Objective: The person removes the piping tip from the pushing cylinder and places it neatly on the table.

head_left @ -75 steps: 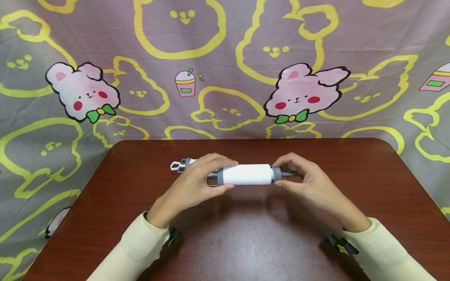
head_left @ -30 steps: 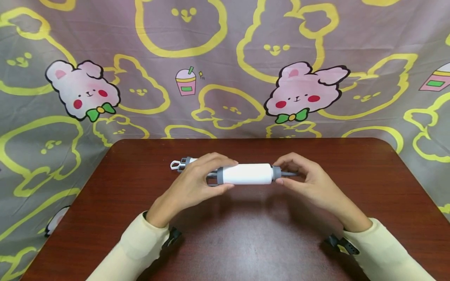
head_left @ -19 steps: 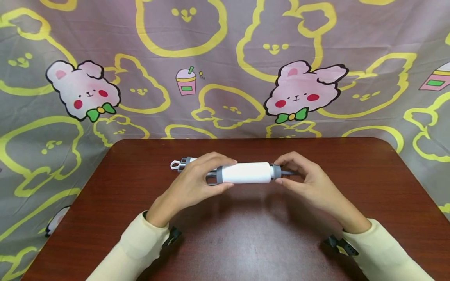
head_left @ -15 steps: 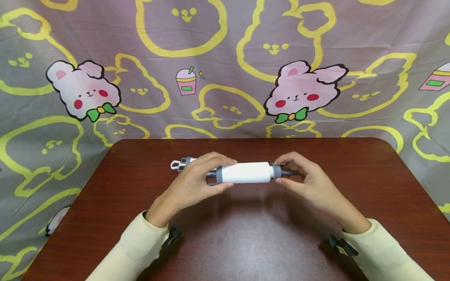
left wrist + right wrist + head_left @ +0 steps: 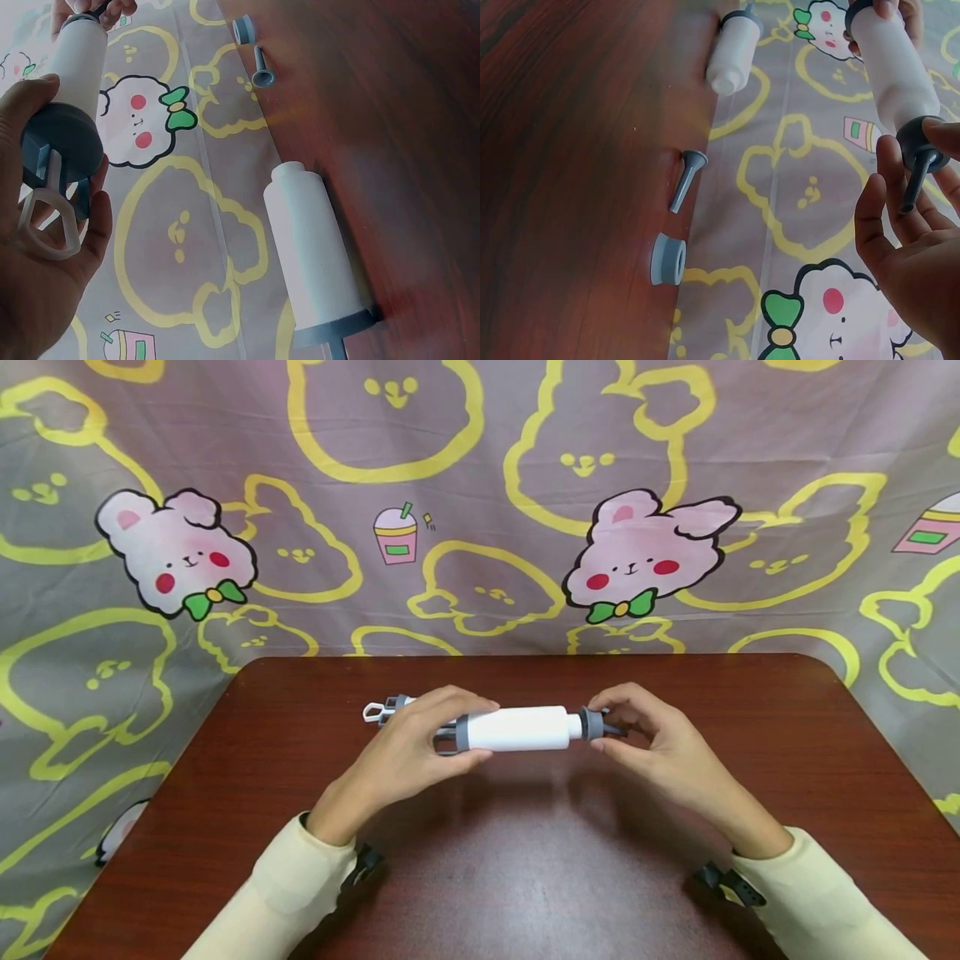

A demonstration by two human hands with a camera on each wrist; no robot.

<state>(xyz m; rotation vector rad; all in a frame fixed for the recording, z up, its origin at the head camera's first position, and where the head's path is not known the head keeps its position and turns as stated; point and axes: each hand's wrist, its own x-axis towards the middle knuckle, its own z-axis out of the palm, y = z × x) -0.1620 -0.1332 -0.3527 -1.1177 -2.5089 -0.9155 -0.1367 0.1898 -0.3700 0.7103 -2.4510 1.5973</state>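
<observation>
My left hand (image 5: 412,739) grips a piping syringe with a white barrel (image 5: 517,728), fingers and thumb around its grey-collared end. In the left wrist view its white loop handle (image 5: 51,225) sits by the palm. My right hand (image 5: 667,735) pinches the grey nozzle cap (image 5: 592,724) between thumb and fingers. White neck shows between cap and barrel in the head view. The cap's slim dark spout (image 5: 915,184) points away from the barrel. A second white syringe (image 5: 311,244) lies on the table, mostly hidden behind my left hand in the head view.
A small grey nozzle (image 5: 688,180) and a light grey ring (image 5: 667,260) lie on the dark red wooden table (image 5: 510,877), hidden in the head view. A patterned cloth (image 5: 480,510) hangs behind the table's far edge.
The barrel in my left hand has shifted slightly left, away from the nozzle cap. The bare white neck shows more than before. My right hand stays nearly in place with the cap.
</observation>
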